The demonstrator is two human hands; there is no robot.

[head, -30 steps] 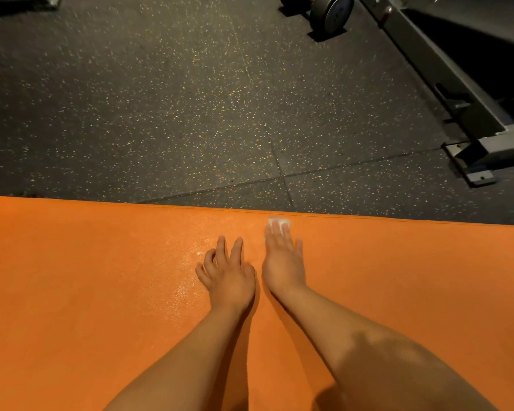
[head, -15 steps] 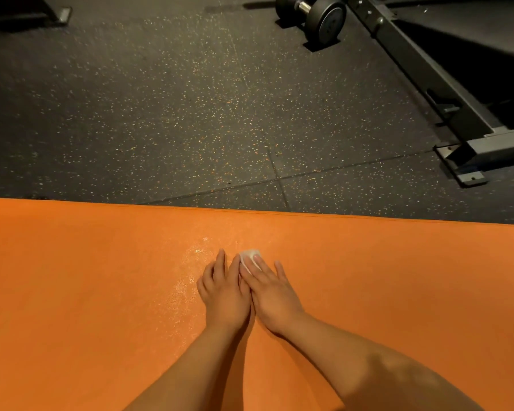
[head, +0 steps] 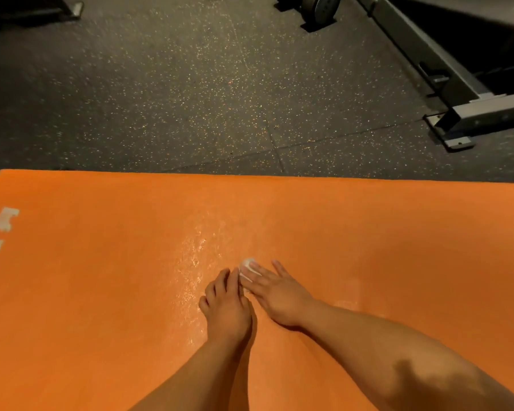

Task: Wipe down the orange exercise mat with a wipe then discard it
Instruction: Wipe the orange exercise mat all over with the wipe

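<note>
- Head view: A person's right hand (head: 279,295), fingers straight and slightly spread, presses a small white wipe (head: 247,269) flat onto the orange exercise mat (head: 101,292), near the middle of the part in view.
- The left hand (head: 226,307) rests on the mat just beside the right, fingers loosely bent and holding nothing. Whether its forefinger touches the wipe cannot be told.
- A wet sheen (head: 195,256) glistens on the mat just beyond and left of the hands. The stretches toward the mat's left end, with its white printed marks (head: 5,219), and toward its right look matte, so wiping appears only partly done.
- The wipe is not yet discarded.
- No bin or other container shows. Beyond the mat's far edge lie speckled flooring (head: 161,99), a dumbbell (head: 321,7) and a bench frame (head: 457,114).
</note>
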